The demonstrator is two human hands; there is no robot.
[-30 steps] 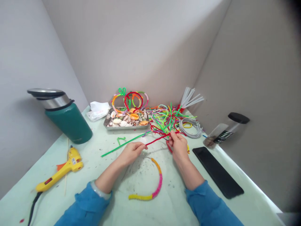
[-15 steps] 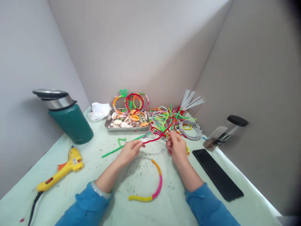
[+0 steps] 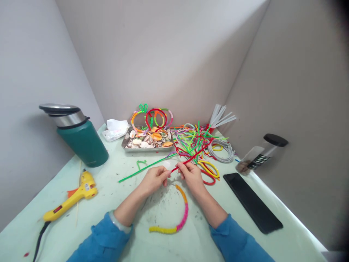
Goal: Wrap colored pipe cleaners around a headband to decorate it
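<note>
A red pipe cleaner (image 3: 196, 154) runs between my hands and slants up to the right over the pile. My left hand (image 3: 155, 179) pinches its near end. Close beside it, my right hand (image 3: 191, 176) grips the same pipe cleaner a little further along. Below my hands lies a wire ring (image 3: 186, 211) partly wrapped in orange, pink and yellow; its bare grey wire is partly hidden by my left hand. Scissors with red and yellow handles (image 3: 209, 170) rest just right of my right hand. A green pipe cleaner (image 3: 141, 170) lies left of my left hand.
Behind are a metal tray (image 3: 148, 149) of shells, wrapped rings (image 3: 156, 119), tangled pipe cleaners (image 3: 188, 140) and a grey wire coil (image 3: 222, 152). A green bottle (image 3: 83, 143) and yellow glue gun (image 3: 71, 202) are left; a black phone (image 3: 252, 202) and clear jar (image 3: 263, 154) are right.
My right hand has moved left and down along the red pipe cleaner, close to my left hand. The scissors' handles, covered before, now show.
</note>
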